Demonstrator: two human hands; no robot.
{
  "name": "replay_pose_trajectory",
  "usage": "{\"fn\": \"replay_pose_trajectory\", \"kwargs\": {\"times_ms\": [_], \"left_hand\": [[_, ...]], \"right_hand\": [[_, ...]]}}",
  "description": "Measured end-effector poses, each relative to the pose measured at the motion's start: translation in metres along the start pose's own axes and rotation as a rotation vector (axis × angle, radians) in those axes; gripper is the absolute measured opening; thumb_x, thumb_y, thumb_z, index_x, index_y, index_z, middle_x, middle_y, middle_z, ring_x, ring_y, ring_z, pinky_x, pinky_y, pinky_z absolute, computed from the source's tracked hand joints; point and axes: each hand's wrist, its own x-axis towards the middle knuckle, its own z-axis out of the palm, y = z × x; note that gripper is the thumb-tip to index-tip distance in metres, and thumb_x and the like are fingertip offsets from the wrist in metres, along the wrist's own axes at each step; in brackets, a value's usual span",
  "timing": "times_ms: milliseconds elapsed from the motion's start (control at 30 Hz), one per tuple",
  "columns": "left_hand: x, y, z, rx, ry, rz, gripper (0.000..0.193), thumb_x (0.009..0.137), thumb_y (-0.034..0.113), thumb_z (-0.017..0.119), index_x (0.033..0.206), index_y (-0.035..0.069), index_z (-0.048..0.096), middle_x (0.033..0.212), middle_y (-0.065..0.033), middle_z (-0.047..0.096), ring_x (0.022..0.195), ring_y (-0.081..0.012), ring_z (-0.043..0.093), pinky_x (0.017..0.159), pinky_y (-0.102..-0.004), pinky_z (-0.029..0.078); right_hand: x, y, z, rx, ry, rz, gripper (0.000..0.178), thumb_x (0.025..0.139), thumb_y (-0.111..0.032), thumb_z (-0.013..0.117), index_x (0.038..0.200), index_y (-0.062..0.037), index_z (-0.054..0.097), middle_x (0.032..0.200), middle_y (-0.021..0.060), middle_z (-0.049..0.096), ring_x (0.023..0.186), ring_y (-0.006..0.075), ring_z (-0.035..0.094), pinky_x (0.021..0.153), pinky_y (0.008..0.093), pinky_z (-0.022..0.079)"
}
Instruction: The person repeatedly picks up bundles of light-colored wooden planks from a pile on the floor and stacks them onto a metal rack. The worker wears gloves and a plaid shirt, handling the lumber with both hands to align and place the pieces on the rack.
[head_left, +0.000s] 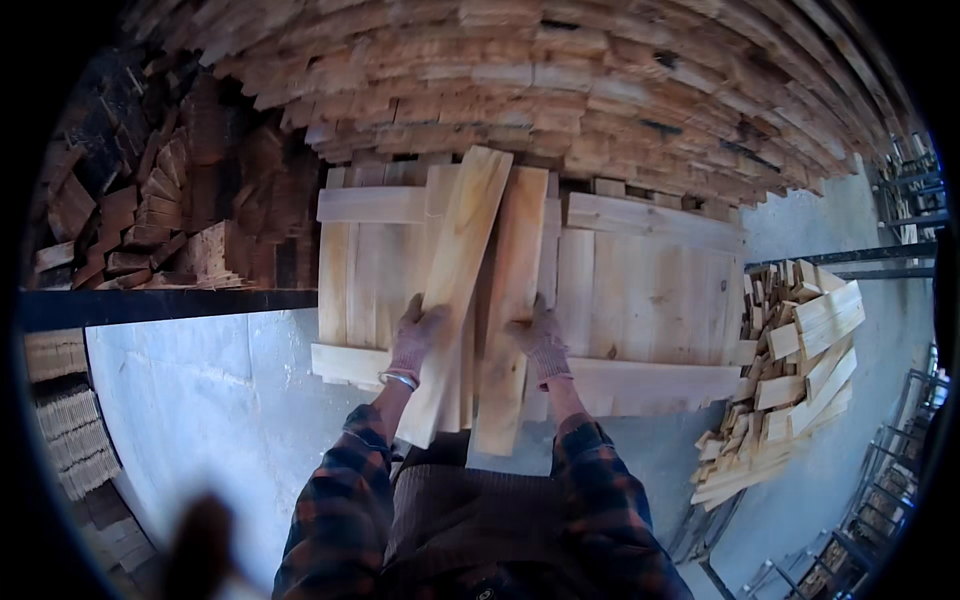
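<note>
My left hand [412,335], in a light knitted glove, grips the left edge of a pale wooden board [465,235] that leans with its top to the right. A second board [511,300], more orange in tone, is in my gloved right hand [540,340], whose fingers close on its right edge. The tops of the two boards nearly meet, and a narrow gap runs between them. Both lie over a wide layer of boards side by side [650,290], with cross boards [655,382] along its near and far sides. The undersides of my fingers are hidden.
Beyond the layer rises a large stack of rough boards [500,80]. Darker offcuts [150,215] are heaped at the left, above a dark metal beam [170,307]. On the right stands a loose pile of pale pieces [790,370]. Metal racks [880,480] line the far right.
</note>
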Motion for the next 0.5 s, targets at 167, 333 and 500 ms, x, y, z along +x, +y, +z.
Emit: {"fn": "replay_pose_trajectory", "kwargs": {"times_ms": [167,333,500], "left_hand": [[0.016,-0.044,-0.042,-0.115,0.137,-0.144,0.053,0.089,0.023,0.061,0.133,-0.003,0.049,0.098,-0.0036,0.062,0.084,-0.0101,0.055,0.076,-0.021,0.045],[-0.016,-0.039,-0.013,-0.542,0.126,-0.222,0.044,0.094,0.023,0.057,0.13,-0.002,0.052,0.104,-0.004,0.062,0.091,-0.0131,0.055,0.082,-0.0245,0.046],[-0.009,-0.055,-0.037,-0.393,0.106,-0.085,0.044,0.095,0.026,0.056,0.131,0.0,0.051,0.114,-0.0071,0.061,0.105,-0.0158,0.056,0.092,-0.026,0.045]], "right_hand": [[-0.03,-0.087,0.025,-0.011,0.425,-0.294,0.09,0.069,-0.04,0.075,0.139,-0.0031,0.033,0.117,0.0261,0.054,0.095,0.036,0.059,0.081,0.0424,0.05],[-0.023,-0.154,0.026,-0.28,0.182,-0.049,0.095,0.062,-0.044,0.079,0.138,-0.009,0.035,0.101,0.0199,0.053,0.087,0.0327,0.057,0.073,0.0413,0.05],[-0.019,-0.161,0.048,-0.401,0.271,-0.08,0.106,0.053,-0.044,0.083,0.14,-0.0106,0.032,0.095,0.016,0.051,0.08,0.0304,0.057,0.062,0.0399,0.05]]}}
